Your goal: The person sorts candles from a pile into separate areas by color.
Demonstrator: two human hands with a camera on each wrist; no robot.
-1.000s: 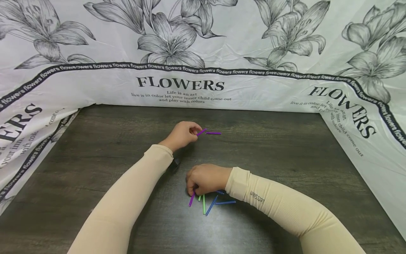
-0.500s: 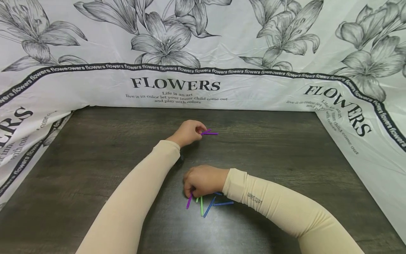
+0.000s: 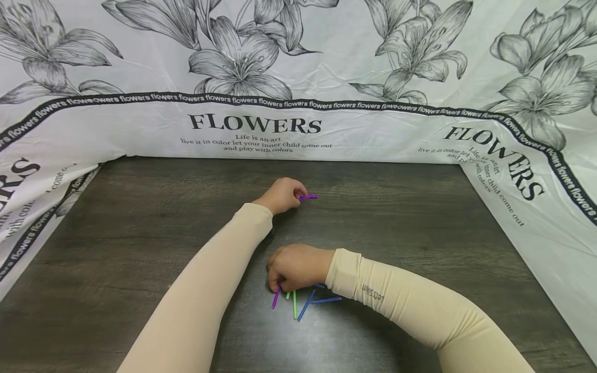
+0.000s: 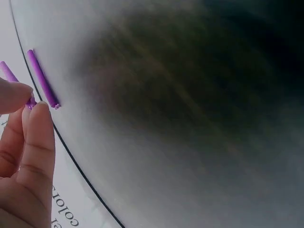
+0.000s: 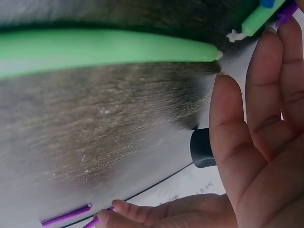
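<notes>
My left hand point(image 3: 282, 196) pinches a purple stick point(image 4: 8, 72) between thumb and fingertips, at the back of the table. Close beside it lies a second purple stick point(image 4: 42, 80) on the tabletop. Nearer the front, my right hand point(image 3: 298, 267) has its fingers bent down around the top of another purple stick point(image 3: 276, 297); in the right wrist view this stick point(image 5: 286, 13) is at the fingertips. Next to that hand are green sticks point(image 3: 295, 305), one partly hidden under it, and blue sticks point(image 3: 306, 305), point(image 3: 326, 300) to their right.
The dark wooden tabletop point(image 3: 401, 223) spreads around both hands. A white cloth point(image 3: 261, 140) printed with flowers and lettering stands along the back and both sides. Cream sleeves cover both forearms.
My left hand has moved right, bringing its purple stick up to the one lying on the table. The right hand stays almost in place with its stick; the head view has shifted slightly.
</notes>
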